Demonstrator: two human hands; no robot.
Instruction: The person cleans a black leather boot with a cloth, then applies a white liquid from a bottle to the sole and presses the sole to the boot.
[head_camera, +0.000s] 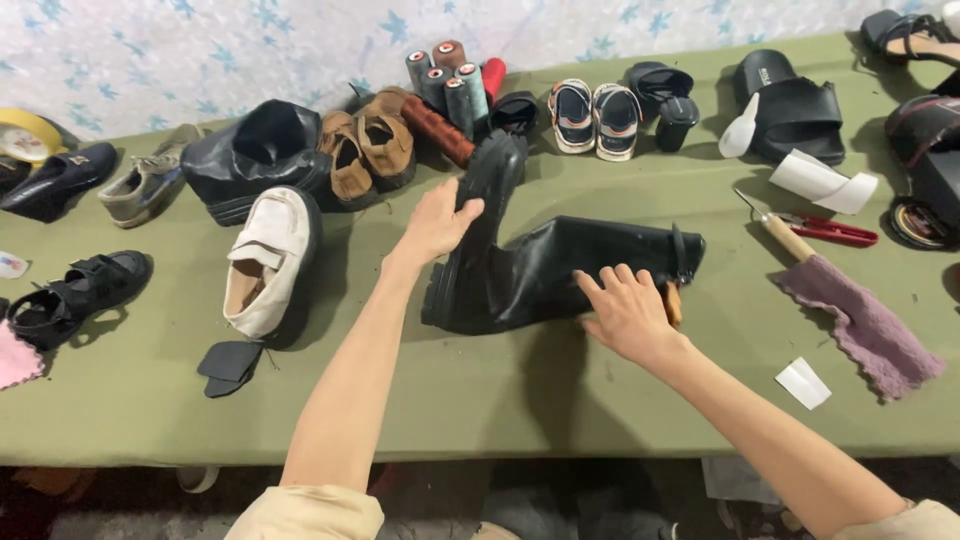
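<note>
A tall black leather boot (545, 268) lies on its side in the middle of the green table (480, 400), sole to the left and shaft opening to the right. My left hand (437, 222) grips the foot part near the sole. My right hand (628, 312) rests flat on the shaft near its opening, fingers spread, with a small wooden-handled tool (674, 302) tucked under it.
A white shoe (268, 260), black sandal (80, 292), brown loafers (368, 148) and black ankle boot (250, 155) lie left. Thread spools (450, 85), small sandals (594, 115) and black slides (790, 105) line the back. Red scissors (835, 231), an awl (785, 233) and a purple cloth (860, 325) lie right.
</note>
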